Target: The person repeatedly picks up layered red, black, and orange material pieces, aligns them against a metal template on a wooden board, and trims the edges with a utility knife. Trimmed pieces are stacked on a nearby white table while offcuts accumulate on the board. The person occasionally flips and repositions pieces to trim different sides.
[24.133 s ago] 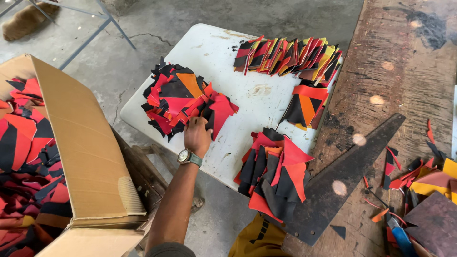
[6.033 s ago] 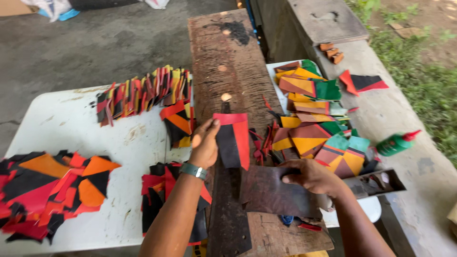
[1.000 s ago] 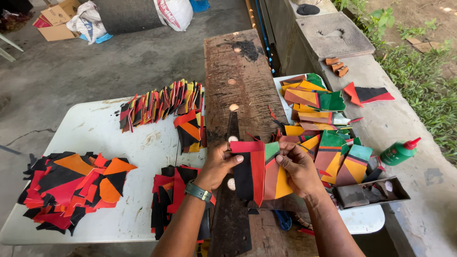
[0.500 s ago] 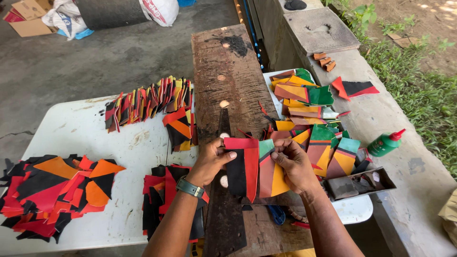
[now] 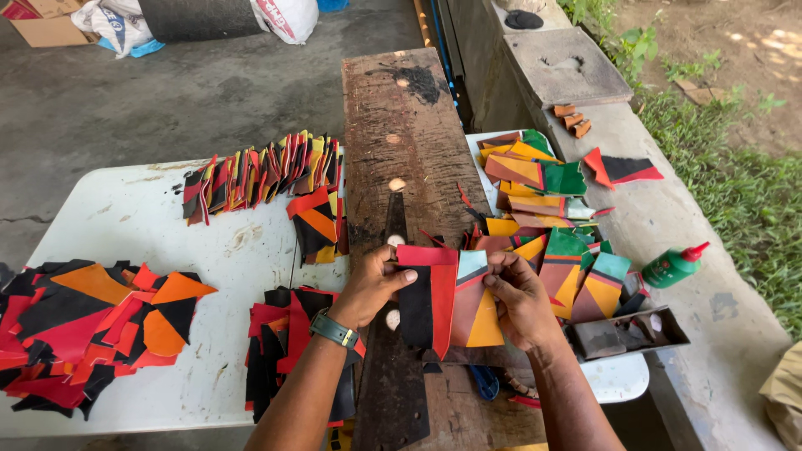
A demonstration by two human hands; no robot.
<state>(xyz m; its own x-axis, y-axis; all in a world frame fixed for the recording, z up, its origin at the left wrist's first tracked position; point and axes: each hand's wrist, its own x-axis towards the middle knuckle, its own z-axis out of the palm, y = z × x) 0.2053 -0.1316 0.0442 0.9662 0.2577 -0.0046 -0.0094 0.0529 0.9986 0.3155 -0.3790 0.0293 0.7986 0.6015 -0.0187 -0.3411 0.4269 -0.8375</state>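
My left hand (image 5: 372,288) grips a black and red patchwork piece (image 5: 428,296) by its upper left corner. My right hand (image 5: 520,299) holds a brown, teal and yellow piece (image 5: 477,305) at its upper right edge. The two pieces lie side by side, edges overlapping, on a dark wooden plank (image 5: 409,159), over a flat metal tool (image 5: 394,359). A watch sits on my left wrist.
Piles of red, black and orange cut pieces (image 5: 92,321) cover the white table (image 5: 167,225); a fanned row (image 5: 263,171) lies at its back. Multicoloured pieces (image 5: 543,188) sit to the right, by a green glue bottle (image 5: 675,266) and a small tray (image 5: 626,334) on the concrete ledge.
Both hands have stayed on the plank, sliding the two pieces slightly closer together. The camera view has shifted a little.
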